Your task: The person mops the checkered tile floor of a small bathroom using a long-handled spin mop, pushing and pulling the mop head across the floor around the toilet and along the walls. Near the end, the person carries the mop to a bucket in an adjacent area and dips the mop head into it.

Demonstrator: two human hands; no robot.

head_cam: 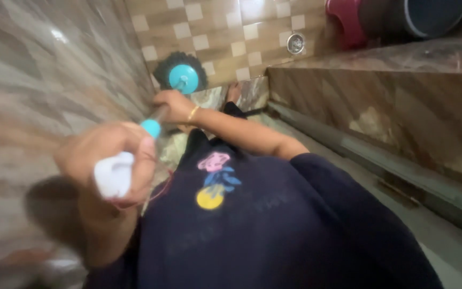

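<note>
Head view: both hands, left hand [110, 160] and right hand [175, 106], grip a mop [180, 72] on checkered floor tiles [225, 32].

A checkered floor [225, 37] of beige and brown tiles is laid out at the top of the view. A round metal drain [295, 43] is set into it. To the right of the drain, a red plastic stool [343, 21] is seen, and beyond that a dark bucket [413, 16] with a pale rim. Below the drain, a marble ledge [380, 101] is stretched. Left of the drain, a streaked tiled wall [44, 69] is shown, blurred.
</note>
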